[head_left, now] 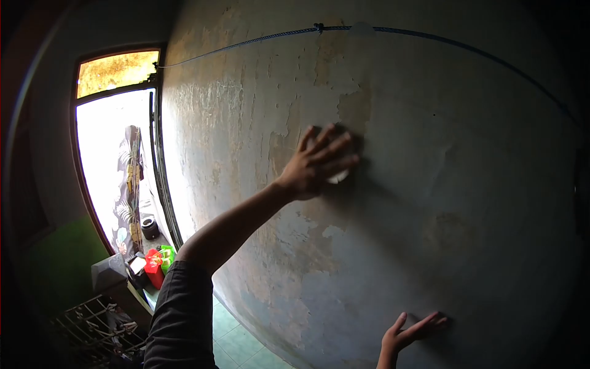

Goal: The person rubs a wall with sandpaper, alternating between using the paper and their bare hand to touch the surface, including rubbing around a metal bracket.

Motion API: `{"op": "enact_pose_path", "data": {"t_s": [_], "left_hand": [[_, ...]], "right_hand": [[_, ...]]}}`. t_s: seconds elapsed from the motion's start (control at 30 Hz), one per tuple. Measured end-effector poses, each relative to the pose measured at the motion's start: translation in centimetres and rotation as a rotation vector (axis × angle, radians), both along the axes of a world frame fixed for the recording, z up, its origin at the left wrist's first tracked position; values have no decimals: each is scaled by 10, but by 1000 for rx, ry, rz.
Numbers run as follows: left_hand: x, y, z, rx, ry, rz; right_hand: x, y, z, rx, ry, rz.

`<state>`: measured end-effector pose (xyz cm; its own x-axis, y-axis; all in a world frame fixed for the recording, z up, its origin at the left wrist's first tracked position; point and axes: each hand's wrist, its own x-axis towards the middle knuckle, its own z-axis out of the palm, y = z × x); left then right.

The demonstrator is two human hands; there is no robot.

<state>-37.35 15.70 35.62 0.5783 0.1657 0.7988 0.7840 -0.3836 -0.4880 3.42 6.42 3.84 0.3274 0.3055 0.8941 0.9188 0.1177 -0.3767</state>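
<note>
My left hand [321, 158] reaches up to a peeling, stained wall [405, 203], its fingers spread over a small pale object [338, 177]. Only bits of this object show, past the palm's edge and between the fingers; I cannot tell its kind. Slight blur softens the fingers. Low on the right, my right hand [413, 332] is open beside the same wall, its thumb apart from the outstretched fingers, with nothing in it. Flaked paint and bare brownish patches surround the left hand.
A blue rope [418, 35] with a knot runs across the upper wall. At left is a bright doorway [101, 144] with a patterned cloth [128, 190]. Red [154, 269] and green [166, 257] items stand near a metal rack [98, 320]. Pale green tiles [239, 344] cover the floor.
</note>
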Motion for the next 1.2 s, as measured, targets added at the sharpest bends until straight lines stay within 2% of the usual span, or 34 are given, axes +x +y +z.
{"op": "enact_pose_path", "data": {"t_s": [0.03,0.1,0.2,0.23,0.3,0.33,0.37,0.43,0.5,0.63,0.7,0.77,0.83,0.93,1.03,1.1,1.13,1.2], "left_hand": [[-2,-7,0,-5,263,128],[-19,3,18,18,153,-50],[-72,26,80,222,-483,62],[-83,27,87,205,-586,68],[-74,27,75,253,-311,24],[-64,21,58,161,-146,14],[-54,13,40,100,86,13],[-54,19,23,186,494,-103],[-61,11,46,93,318,-84],[-121,47,121,283,-408,40],[-113,34,115,287,-321,24],[-96,29,83,211,-90,0],[-74,-2,45,35,254,-3],[-89,27,32,94,503,-181],[-110,23,84,166,-13,45],[-139,32,114,207,-386,-62],[-151,44,118,236,-439,-60],[-141,36,96,211,-323,-31]], "right_hand": [[-17,1,2,-38,-26,-14],[-49,9,6,-54,-24,-6],[-84,15,18,-50,6,6],[-95,15,21,-51,29,4],[-112,17,24,-57,50,5],[-119,19,26,-56,63,8],[-126,21,28,-53,64,3],[-137,23,28,-54,62,-6],[-139,25,24,-60,49,-18],[-137,31,19,-75,26,-67],[-138,30,19,-59,7,-88],[-138,32,20,-40,-7,-107],[-138,32,18,-34,-17,-123],[-139,33,17,-33,-25,-152],[-139,34,19,-22,-37,-172],[-139,33,19,-19,-46,-179],[-140,33,20,-9,-42,-182],[-138,34,18,-22,-41,-178]]}}
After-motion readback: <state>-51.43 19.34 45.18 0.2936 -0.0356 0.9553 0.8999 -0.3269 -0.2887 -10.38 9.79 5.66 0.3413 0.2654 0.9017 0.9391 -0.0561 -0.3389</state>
